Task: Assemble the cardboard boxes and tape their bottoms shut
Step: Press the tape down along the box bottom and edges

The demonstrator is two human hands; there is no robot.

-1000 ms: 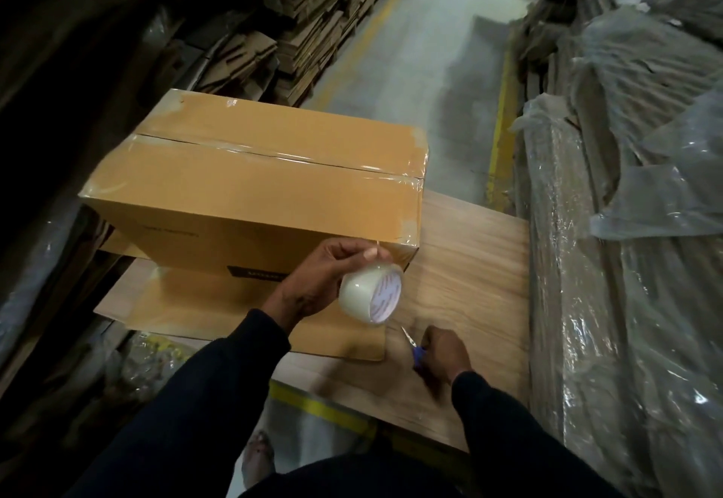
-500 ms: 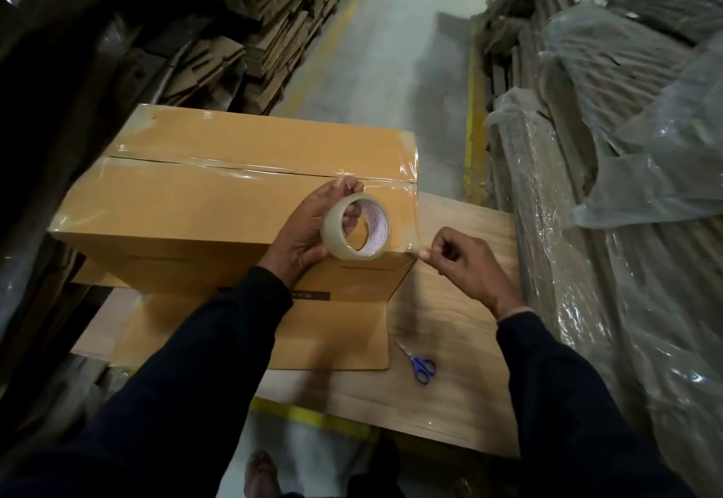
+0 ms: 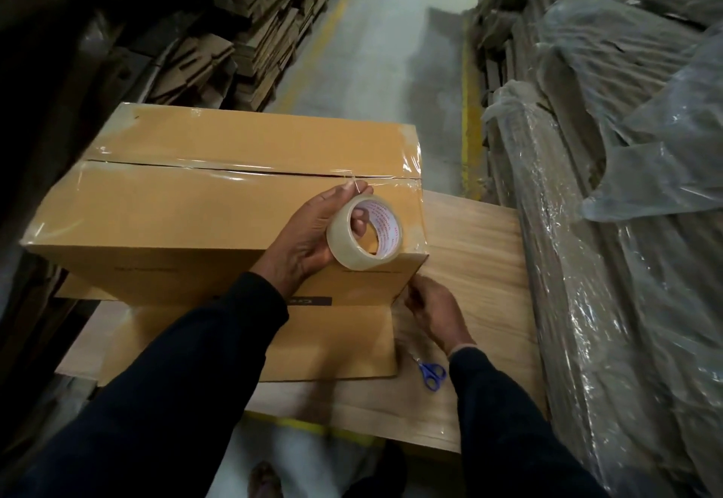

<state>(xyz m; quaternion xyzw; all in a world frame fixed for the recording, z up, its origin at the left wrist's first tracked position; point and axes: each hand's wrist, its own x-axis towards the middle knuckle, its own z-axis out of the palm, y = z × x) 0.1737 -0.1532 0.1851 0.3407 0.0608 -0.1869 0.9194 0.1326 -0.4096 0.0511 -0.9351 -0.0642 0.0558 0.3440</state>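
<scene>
- Warehouse aisle, wooden desk [image 3: 481,262] carrying cardboard box [image 3: 187,231] at its left edge, bottom seam up for taping.
- Left hand [image 3: 309,239] grips tape roll [image 3: 365,237] on box's right corner.
- Right hand [image 3: 434,307] pinches at the corner below, probably the tape end; scissors [image 3: 430,374] near front edge.

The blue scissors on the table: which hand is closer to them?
Right. The right hand is just above the scissors at the box corner; the left hand holds the tape roll atop the box.

The right hand [image 3: 432,311] has let go of the blue scissors [image 3: 430,371], now lying on the wooden board [image 3: 477,262], and dropped to the box's [image 3: 187,231] near right corner. The left hand [image 3: 309,239] has lifted the tape roll [image 3: 365,239] onto the box's top edge.
</scene>
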